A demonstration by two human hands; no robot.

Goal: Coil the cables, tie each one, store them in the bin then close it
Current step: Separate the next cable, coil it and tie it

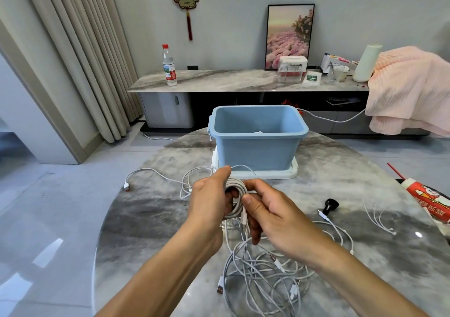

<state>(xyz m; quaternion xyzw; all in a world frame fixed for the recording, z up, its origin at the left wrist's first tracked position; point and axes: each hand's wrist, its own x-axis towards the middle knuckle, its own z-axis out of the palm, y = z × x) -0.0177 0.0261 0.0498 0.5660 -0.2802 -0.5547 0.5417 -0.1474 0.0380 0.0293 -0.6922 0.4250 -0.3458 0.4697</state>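
Note:
My left hand [210, 200] grips a coil of white cable [235, 187] above the middle of the round marble table [316, 161]. My right hand [270, 213] pinches the loose plug end of that coil between thumb and fingers. An open blue bin [255, 146] stands just beyond my hands on its white lid [292, 172], with something white lying inside. A tangle of white cables [263, 275] lies on the table below my hands. One more white cable [151, 172] trails off to the left, ending in a red-tipped plug.
A thin white earphone cable [379, 217] and a small black object [330, 206] lie at the right. A red and white tube [428, 198] sits at the table's right edge. Behind, a low cabinet carries a water bottle [169, 65], boxes and a pink cloth [409, 90].

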